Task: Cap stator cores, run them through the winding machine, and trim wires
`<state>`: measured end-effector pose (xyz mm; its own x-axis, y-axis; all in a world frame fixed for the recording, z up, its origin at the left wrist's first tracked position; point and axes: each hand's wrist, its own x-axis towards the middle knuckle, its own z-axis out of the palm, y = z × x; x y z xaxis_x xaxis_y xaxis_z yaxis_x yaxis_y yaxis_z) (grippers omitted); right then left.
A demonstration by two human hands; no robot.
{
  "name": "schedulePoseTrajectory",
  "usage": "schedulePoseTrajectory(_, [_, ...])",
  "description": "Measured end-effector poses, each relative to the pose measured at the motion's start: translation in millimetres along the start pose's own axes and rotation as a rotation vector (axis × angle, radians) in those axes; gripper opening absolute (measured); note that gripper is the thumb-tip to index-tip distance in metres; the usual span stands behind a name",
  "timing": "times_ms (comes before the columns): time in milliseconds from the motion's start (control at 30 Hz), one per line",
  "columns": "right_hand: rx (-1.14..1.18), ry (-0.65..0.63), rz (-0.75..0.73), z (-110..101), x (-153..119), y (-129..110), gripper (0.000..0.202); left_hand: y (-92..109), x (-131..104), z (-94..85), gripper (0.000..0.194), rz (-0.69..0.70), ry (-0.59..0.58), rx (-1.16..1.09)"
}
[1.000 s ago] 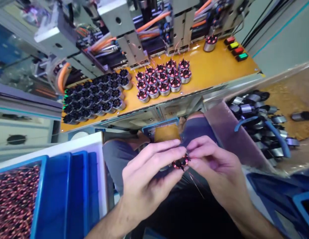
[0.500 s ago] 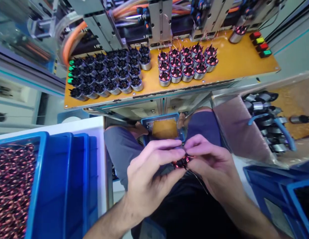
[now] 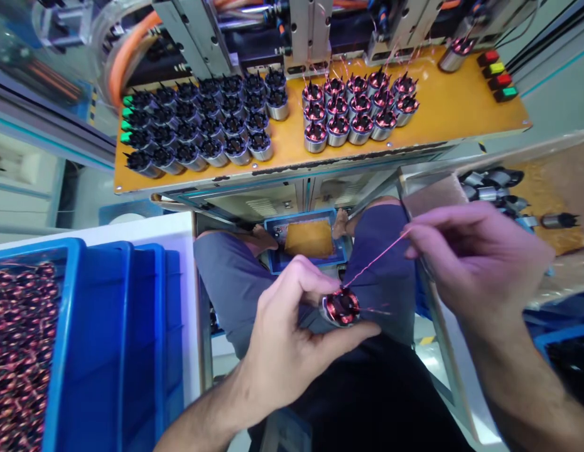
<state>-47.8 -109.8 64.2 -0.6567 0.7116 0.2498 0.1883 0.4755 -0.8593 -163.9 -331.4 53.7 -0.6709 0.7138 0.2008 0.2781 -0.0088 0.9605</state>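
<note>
In my left hand point(image 3: 292, 333) is a copper-wound motor stator point(image 3: 343, 306), a short metal cylinder with a black core and coils facing up at me. My fingers and thumb curl round its sides. A thin copper wire point(image 3: 377, 256) runs taut from the stator's upper edge to my right hand point(image 3: 480, 257), which is raised to the right with thumb and forefinger pinched on the wire's end. Another loose wire end sticks out to the right of the stator. Both hands are above my lap.
An orange bench point(image 3: 292, 135) carries rows of unwound black stators point(image 3: 210, 125) and copper-wound stators point(image 3: 360, 122), with machine heads behind. Coloured push buttons point(image 3: 502, 80) line its right end. Blue bins point(image 3: 108, 339) stand left, one full of wound parts. A box point(image 3: 494, 188) of metal cylinders lies right.
My right hand has moved away from the stator, up and to the right, drawing a wire out straight. My left hand keeps hold of the stator, whose coils now show more fully.
</note>
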Motion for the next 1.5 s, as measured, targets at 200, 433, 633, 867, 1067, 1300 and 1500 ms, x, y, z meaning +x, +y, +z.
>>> schedulePoseTrajectory(200, [0.758,-0.305,0.437,39.7,-48.7,-14.6,0.036,-3.1,2.1,9.7,0.058,0.106,0.225,0.058])
schedulePoseTrajectory(433, [0.835,-0.358,0.453,38.8,-54.6,-8.3,0.006,-5.7,1.8,11.4,0.045,0.255,0.191,0.208])
schedulePoseTrajectory(633, [0.347,-0.359,0.096,14.4,-42.9,-15.8,0.009,0.0,-6.1,7.8,0.054,0.080,0.086,0.114])
schedulePoseTrajectory(867, [0.473,-0.220,0.205,28.1,-52.0,-36.5,0.009,2.7,-2.5,5.1,0.050,0.048,0.032,-0.111])
schedulePoseTrajectory(1067, [0.850,-0.332,0.580,34.7,-54.2,-26.7,0.021,5.3,2.7,10.7,0.048,-0.070,0.018,-0.218])
schedulePoseTrajectory(1300, [0.650,-0.300,0.438,25.9,-53.3,-26.8,0.015,0.5,1.5,7.6,0.052,-0.072,-0.117,-0.194])
schedulePoseTrajectory(1500, [0.396,-0.256,0.304,-10.9,-27.0,-26.6,0.033,0.7,-3.5,7.5,0.047,-0.055,-0.138,-0.222])
